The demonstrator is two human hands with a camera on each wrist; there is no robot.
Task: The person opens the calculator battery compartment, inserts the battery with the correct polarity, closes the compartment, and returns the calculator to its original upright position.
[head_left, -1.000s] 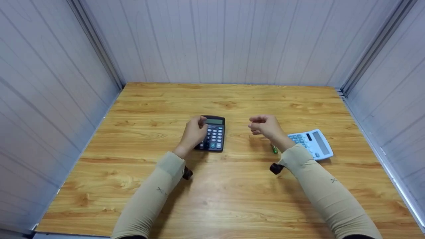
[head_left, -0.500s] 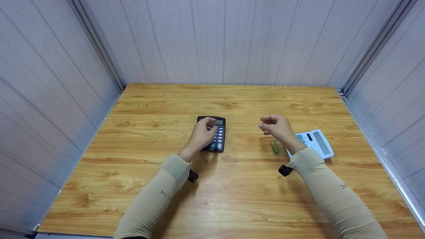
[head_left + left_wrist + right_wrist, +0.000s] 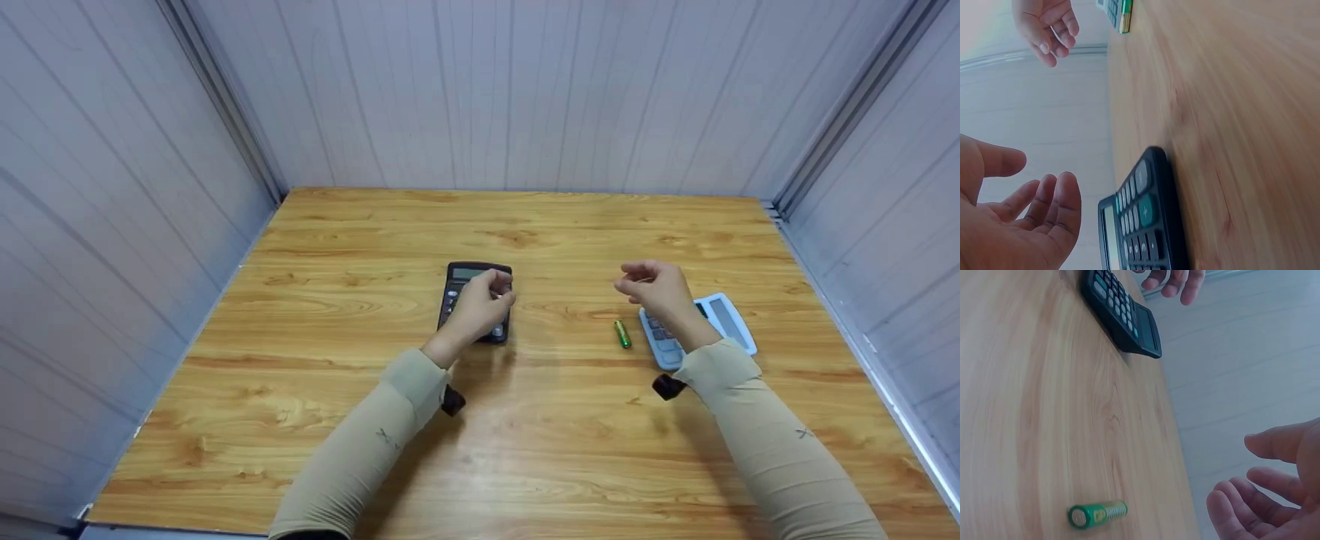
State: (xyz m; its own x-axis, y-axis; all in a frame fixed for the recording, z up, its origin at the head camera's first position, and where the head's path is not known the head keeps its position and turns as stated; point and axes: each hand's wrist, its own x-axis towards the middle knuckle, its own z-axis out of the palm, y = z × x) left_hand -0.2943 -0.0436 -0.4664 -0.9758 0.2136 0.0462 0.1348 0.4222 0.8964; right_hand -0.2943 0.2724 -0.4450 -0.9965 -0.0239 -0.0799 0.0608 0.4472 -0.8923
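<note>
Above the black calculator (image 3: 460, 281) hovers my left hand (image 3: 478, 304), its fingers loosely bent and holding nothing. In the left wrist view a gap parts that hand (image 3: 1027, 219) from the calculator (image 3: 1143, 216), and thumb and fingers stand apart. Over the light blue calculator (image 3: 664, 349) hangs my right hand (image 3: 660, 291), also without anything in it; forearm and sleeve hide part of that calculator. A green battery (image 3: 622, 334) lies on the table left of the light blue calculator. The right wrist view shows the battery (image 3: 1098, 514) below the relaxed right fingers.
The wood-grain table (image 3: 360, 225) carries both calculators and the battery. Pale panel walls (image 3: 502, 90) close it in at the back and on both sides. A small black wrist camera (image 3: 667, 386) sits under the right wrist, another (image 3: 452, 401) under the left.
Both hands have drifted to the right. The left crosses over the black calculator, uncovering its left side; the right has moved off the battery and over the light blue calculator. The objects look unmoved.
</note>
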